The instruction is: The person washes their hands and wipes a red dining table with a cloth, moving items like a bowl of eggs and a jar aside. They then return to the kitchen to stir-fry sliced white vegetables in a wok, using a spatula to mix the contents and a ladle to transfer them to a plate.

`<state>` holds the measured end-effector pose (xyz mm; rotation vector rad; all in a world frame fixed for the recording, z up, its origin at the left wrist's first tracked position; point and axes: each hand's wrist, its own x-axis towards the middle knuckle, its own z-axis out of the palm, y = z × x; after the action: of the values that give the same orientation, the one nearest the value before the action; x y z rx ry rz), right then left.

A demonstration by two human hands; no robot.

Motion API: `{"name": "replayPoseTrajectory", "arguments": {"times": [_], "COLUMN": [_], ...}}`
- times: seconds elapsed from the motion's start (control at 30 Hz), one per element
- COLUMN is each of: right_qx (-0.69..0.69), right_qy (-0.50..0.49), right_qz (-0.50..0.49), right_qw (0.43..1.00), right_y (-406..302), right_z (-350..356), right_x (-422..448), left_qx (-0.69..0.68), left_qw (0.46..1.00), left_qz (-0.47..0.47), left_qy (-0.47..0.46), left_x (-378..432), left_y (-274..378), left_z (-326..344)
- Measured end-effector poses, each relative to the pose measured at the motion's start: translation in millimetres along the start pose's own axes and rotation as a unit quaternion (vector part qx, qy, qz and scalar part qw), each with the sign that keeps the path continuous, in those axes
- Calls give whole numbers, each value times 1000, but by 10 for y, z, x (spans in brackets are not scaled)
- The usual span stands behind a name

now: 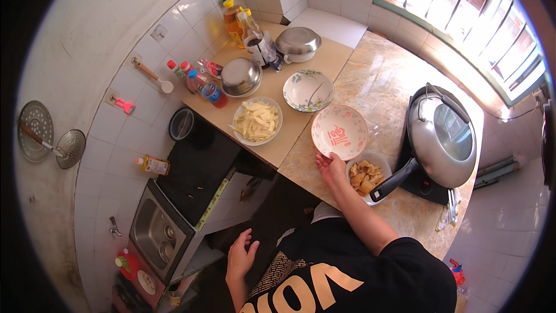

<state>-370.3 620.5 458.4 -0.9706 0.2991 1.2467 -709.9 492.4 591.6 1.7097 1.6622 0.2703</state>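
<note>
My right hand (333,170) is at the near rim of a white bowl with red decoration (341,132), thumb over the edge and fingers below it. Nothing shows inside this bowl. Off the counter, my left hand (242,253) hangs at my side with its fingers apart, holding nothing. Beside my right wrist a white bowl of brown cooked food pieces (365,176) sits partly under the wok's handle. A floral-patterned dish (308,90) stands just behind the red-patterned bowl. To its left is a plate of pale cut strips (256,121).
A lidded wok (443,139) sits on a black induction cooker (428,189), its handle (395,180) jutting towards me. Metal-covered bowls (241,77) and bottles (210,89) line the back left. A sink (158,234) and dark lower worktop (197,174) lie left.
</note>
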Motion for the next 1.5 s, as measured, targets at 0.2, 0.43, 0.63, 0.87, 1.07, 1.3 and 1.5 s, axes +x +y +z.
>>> {"name": "replayPoseTrajectory", "arguments": {"times": [0.2, 0.43, 0.63, 0.87, 1.07, 1.3, 1.5], "right_qx": [-16, 1, 20, 4, -5, -18, -81], "right_qy": [-32, -138, -220, -277, -289, -268, -252], "right_qz": [-22, 38, 157, 210, 217, 222, 241], "right_qw": [999, 990, 963, 938, 933, 937, 934], "right_y": [-6, -62, 6, 49, 116, 94, 143], "right_z": [64, 162, 223, 263, 213, 197, 50], "right_x": [-100, -331, -477, -587, -579, -597, -509], "left_qx": [-11, -8, -16, -17, -4, -9, -5], "left_qw": [1000, 1000, 1000, 999, 999, 999, 999], "left_qz": [-4, -4, -13, -24, -30, -35, -36], "left_qy": [-1, 5, 14, 18, 15, 12, 8], "left_x": [-20, -75, -123, -228, -301, -297, -289], "left_y": [11, -12, 29, 66, 54, 76, 89], "left_z": [82, 153, 198, 220, 246, 281, 289]}}
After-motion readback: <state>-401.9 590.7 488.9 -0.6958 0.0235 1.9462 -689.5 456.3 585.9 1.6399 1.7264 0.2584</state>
